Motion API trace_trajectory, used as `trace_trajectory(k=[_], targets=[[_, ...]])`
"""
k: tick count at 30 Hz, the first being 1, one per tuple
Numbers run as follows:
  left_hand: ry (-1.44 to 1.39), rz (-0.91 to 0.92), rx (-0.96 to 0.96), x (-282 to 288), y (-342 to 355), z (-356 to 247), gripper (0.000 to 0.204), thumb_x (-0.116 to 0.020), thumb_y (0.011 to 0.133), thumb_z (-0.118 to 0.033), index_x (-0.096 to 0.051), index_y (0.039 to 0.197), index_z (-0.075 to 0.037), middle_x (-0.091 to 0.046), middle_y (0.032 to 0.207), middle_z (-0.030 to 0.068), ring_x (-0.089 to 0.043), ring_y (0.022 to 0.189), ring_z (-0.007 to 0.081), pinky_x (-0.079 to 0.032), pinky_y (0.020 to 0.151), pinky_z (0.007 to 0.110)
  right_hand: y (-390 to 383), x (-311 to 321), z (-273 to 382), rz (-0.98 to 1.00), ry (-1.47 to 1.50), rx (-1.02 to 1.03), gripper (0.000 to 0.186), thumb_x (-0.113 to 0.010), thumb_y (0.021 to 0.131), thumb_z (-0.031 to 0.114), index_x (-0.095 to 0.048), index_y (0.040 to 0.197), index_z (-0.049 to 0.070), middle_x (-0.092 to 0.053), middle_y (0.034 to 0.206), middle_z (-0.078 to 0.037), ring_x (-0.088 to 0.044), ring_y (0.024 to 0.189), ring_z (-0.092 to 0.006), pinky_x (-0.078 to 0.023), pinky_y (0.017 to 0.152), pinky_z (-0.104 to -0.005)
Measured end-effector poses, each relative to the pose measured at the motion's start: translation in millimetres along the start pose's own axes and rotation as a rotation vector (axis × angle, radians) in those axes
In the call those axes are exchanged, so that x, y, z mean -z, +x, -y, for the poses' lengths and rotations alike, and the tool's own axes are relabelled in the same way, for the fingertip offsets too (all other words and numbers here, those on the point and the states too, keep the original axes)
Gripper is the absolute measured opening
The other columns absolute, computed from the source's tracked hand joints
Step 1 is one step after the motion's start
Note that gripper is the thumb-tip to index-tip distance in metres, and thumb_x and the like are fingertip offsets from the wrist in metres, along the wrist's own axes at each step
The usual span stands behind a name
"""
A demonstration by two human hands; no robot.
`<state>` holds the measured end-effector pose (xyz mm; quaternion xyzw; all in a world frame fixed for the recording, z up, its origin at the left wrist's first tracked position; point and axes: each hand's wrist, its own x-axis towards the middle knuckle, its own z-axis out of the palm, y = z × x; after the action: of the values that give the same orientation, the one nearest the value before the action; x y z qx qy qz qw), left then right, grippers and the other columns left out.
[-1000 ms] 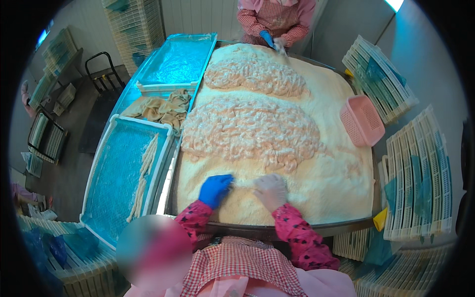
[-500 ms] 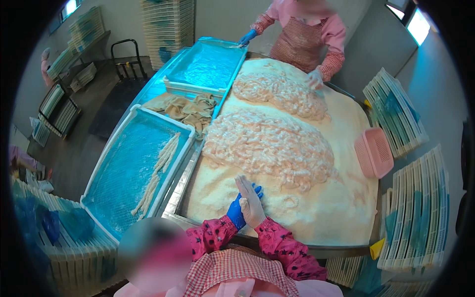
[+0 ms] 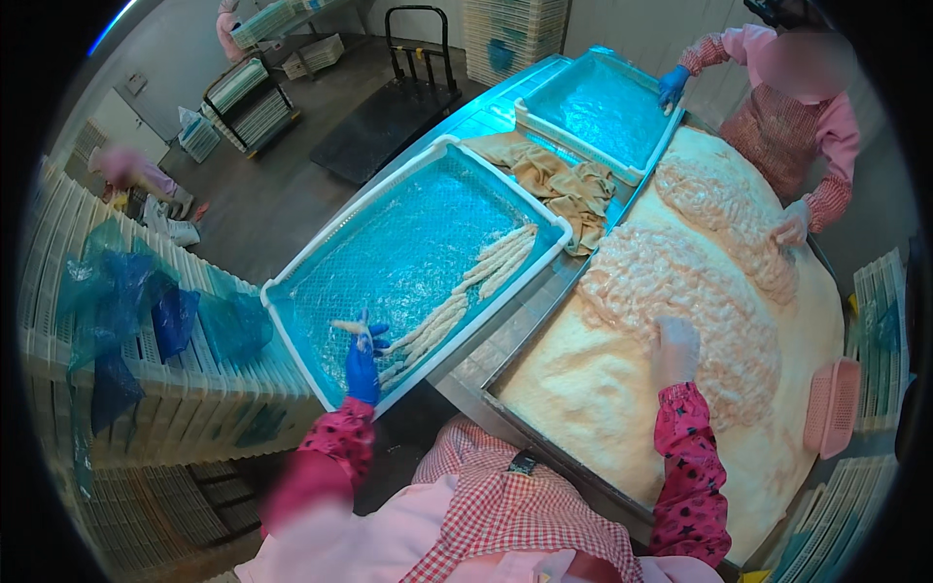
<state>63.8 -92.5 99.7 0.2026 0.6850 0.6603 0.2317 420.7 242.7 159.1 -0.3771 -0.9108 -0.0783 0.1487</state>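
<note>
My left hand, in a blue glove, is over the near end of a white-rimmed tray lined with blue mesh. A pale crumb-coated strip is pinched in its fingers. Similar coated strips lie in rows along the tray's right side. My right hand, in a whitish glove, is at the near edge of a heap of pink raw meat strips. Its fingers are curled downward, and what they hold is hidden. Pale crumbs cover the metal-edged table around the heap.
Across the table a co-worker has one hand at a second lined tray and the other at a farther meat heap. Tan cloths lie between the trays. Stacked trays stand at left; a pink basket sits at right.
My hands, pressed together over the crumbs before, have parted. The left has gone to the lined tray with a coated strip, the right to the meat heap. The view has swung left.
</note>
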Motion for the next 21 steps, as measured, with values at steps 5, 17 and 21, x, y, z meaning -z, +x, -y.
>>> trace_trajectory(k=[5, 17, 21], targets=[[-0.017, 0.138, 0.363, 51, -10, 42, 0.046, -0.037, 0.095, -0.030, -0.035, 0.134, -0.006, -0.047, 0.126, 0.0116, -0.048, 0.113, 0.0226, -0.040, 0.095, 0.036, 9, 0, 2, 0.027, -0.033, -0.034, 0.027, -0.064, 0.066, 0.010, -0.055, 0.092, 0.011, -0.054, 0.088, -0.006, -0.050, 0.091, -0.0243, -0.039, 0.078, -0.0364], [0.840, 0.361, 0.213, 130, -11, 37, 0.033, -0.052, 0.086, -0.025, -0.054, 0.114, -0.007, -0.062, 0.102, 0.0133, -0.059, 0.095, 0.0258, -0.046, 0.082, 0.036, 16, 35, 11, -0.111, 0.508, -0.348, 0.019, -0.062, 0.060, 0.002, -0.055, 0.078, 0.005, -0.055, 0.069, -0.009, -0.057, 0.066, -0.0274, -0.045, 0.061, -0.0382], [1.301, 0.413, 0.207, 109, 1, 25, 0.029, -0.062, 0.076, -0.024, -0.059, 0.102, -0.011, -0.062, 0.094, 0.0155, -0.059, 0.087, 0.0337, -0.047, 0.074, 0.041, -42, 46, 17, -0.074, 0.392, -0.175, 0.021, -0.064, 0.062, 0.004, -0.056, 0.080, 0.008, -0.056, 0.071, -0.009, -0.056, 0.070, -0.0273, -0.044, 0.065, -0.0379]])
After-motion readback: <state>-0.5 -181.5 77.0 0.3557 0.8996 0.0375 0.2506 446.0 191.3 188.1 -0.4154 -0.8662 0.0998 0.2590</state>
